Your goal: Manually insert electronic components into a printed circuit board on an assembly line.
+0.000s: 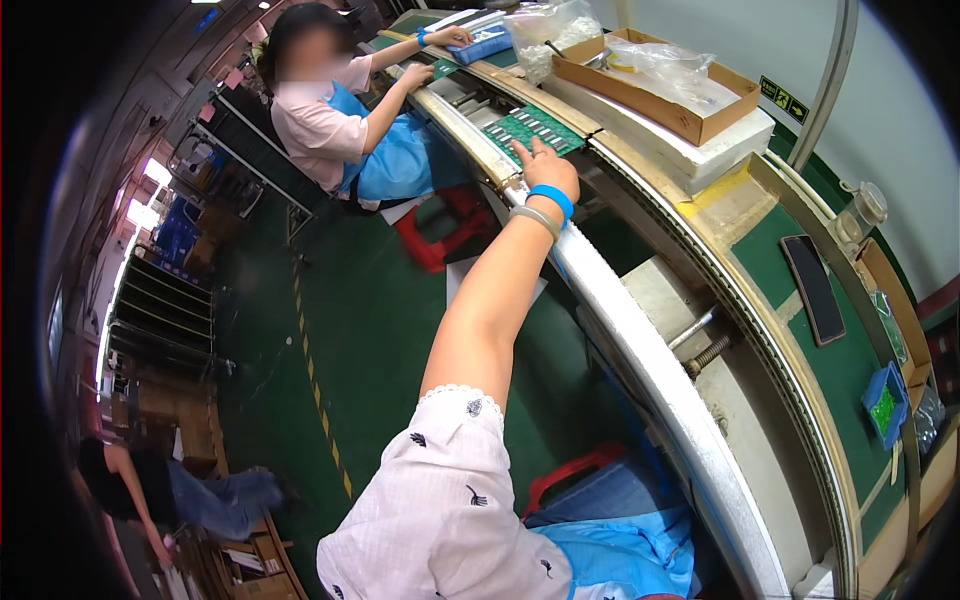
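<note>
Reaching out along the conveyor rails, my left hand (548, 172) is at the near edge of a green circuit board (530, 132). Two fingers are stretched and parted over the board's edge and seem to touch it; the other fingers are partly hidden. The board lies across the rails and carries rows of pale and dark parts. A blue wristband (550, 200) and a pale band (537, 220) circle my left wrist. My right hand is out of view.
A co-worker (330, 120) sits farther along the conveyor, hands by another green board (443, 68) and a blue bin (480, 45). A cardboard tray (690, 125) rests on white foam (690, 165). A phone (813, 290) and a blue box (885, 405) lie right.
</note>
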Demonstrator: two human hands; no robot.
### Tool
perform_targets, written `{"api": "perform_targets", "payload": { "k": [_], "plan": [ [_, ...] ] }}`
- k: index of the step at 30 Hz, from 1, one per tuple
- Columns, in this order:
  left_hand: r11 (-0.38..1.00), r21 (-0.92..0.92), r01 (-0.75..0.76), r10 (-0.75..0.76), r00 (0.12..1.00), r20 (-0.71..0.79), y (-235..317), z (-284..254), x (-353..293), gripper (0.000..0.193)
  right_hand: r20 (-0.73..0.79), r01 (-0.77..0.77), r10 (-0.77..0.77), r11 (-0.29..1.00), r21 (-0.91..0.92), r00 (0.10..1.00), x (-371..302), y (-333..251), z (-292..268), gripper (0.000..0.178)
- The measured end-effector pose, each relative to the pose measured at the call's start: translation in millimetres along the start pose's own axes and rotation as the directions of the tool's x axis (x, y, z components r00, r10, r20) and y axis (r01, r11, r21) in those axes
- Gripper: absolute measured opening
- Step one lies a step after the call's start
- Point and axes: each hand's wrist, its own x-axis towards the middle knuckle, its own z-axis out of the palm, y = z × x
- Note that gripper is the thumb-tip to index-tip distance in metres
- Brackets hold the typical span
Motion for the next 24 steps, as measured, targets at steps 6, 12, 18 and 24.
{"api": "perform_targets", "payload": {
  "k": [6,12,18,24],
  "plan": [
    [0.992,-0.002,-0.122,0.122,0.989,-0.081,24,-13,-41,0.044,0.045,0.105,-0.110,0.990,0.096,0.993,15,1,7,0.049],
    [0.960,-0.060,-0.274,0.266,0.957,-0.118,58,-43,-98,0.049,-0.092,0.245,-0.228,0.876,0.414,0.969,71,90,88,0.054],
    [0.907,-0.141,-0.398,0.371,0.911,-0.183,70,-69,-164,0.051,-0.059,0.298,-0.309,0.823,0.484,0.949,50,43,61,0.054],
    [0.767,-0.209,-0.606,0.476,0.757,-0.448,94,-77,-223,0.046,-0.053,0.287,-0.303,0.812,0.508,0.951,37,43,59,0.053]
  ]
}}
